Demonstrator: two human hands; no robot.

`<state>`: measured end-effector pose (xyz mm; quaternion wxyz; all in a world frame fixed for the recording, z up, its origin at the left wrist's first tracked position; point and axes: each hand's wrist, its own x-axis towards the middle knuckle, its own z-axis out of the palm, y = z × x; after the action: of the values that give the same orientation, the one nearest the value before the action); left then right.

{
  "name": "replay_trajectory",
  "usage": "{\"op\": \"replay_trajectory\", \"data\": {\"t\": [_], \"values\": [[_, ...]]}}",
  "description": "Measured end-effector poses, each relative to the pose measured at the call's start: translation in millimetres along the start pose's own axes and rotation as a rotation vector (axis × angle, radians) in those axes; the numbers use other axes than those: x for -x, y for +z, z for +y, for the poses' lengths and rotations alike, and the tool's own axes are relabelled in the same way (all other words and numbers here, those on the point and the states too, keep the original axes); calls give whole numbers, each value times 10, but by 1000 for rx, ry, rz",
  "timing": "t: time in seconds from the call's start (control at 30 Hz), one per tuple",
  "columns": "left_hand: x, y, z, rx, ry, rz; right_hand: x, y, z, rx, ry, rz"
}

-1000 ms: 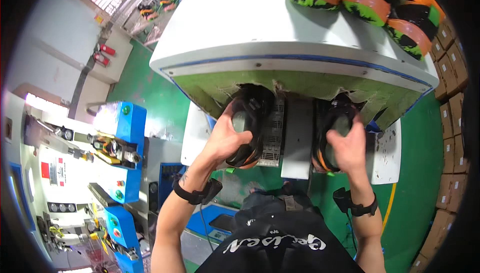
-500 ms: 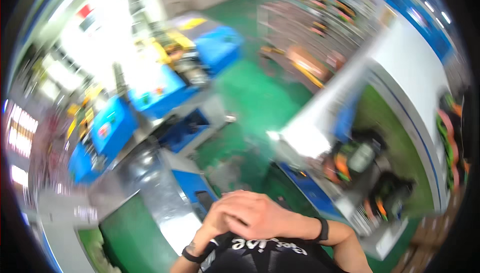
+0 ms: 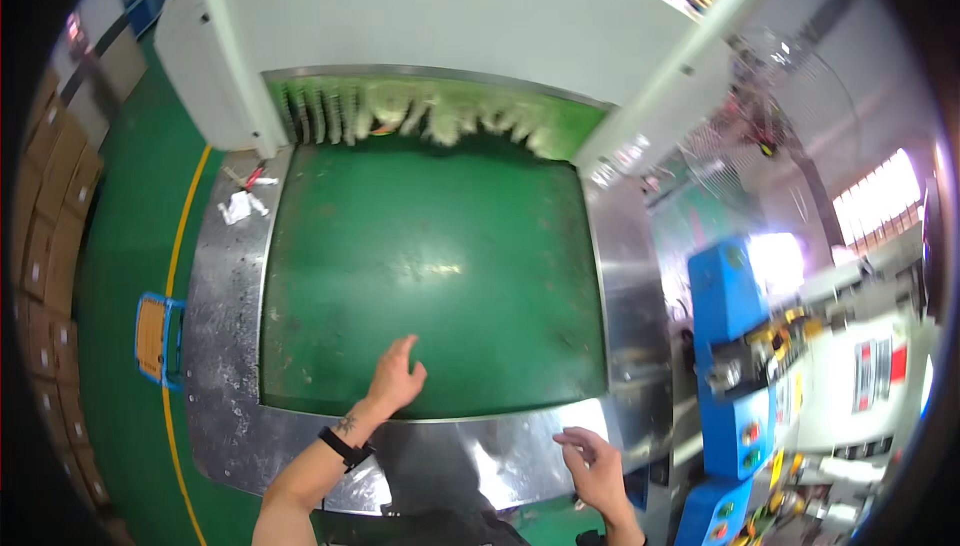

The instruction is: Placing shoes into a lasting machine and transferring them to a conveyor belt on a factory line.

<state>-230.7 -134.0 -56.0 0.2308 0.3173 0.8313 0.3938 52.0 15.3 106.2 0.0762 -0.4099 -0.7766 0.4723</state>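
Head view: the green belt [image 3: 440,276] stretches out ahead of the left hand [image 3: 397,378], which hovers over its near edge; contact cannot be told. Left fingers loosely extended, thumb apart. The right hand [image 3: 592,466] is by the near right corner of the metal table [image 3: 225,316], outside the belt, fingers slightly curled with a gap to the thumb.

Surface: the table frames the belt on the near, left and right sides, scuffed on the left. White scraps [image 3: 240,208] and a small red item lie at its far left. A pale, ragged fringe [image 3: 440,121] hangs across the belt's far end, beneath a white housing [image 3: 430,16].

Room: green floor [image 3: 120,236] with a yellow line [image 3: 178,236]; stacked cardboard boxes [image 3: 50,176] at left, a blue-framed stool [image 3: 155,339] near the table; at right, a blue machine [image 3: 725,346] and a wire-caged fan [image 3: 780,116].
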Motion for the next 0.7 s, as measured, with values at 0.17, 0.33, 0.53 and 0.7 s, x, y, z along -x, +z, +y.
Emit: {"op": "replay_trajectory", "data": {"t": [0.17,0.33,0.53,0.7], "values": [[-533,-314,-1394,-341,-19,526,-1783,1011,-412,69,-174,-299],[-681,-267,-1670,-444,-62,532,-4025,2142,-1000,696,-774,-366],[-955,-43,-1511,-368,-118,483,-6824,2931,-2629,1108,-690,-204],[-816,5,-1754,-350,-143,521,-6933,3502,-2239,975,-858,-83]]}}
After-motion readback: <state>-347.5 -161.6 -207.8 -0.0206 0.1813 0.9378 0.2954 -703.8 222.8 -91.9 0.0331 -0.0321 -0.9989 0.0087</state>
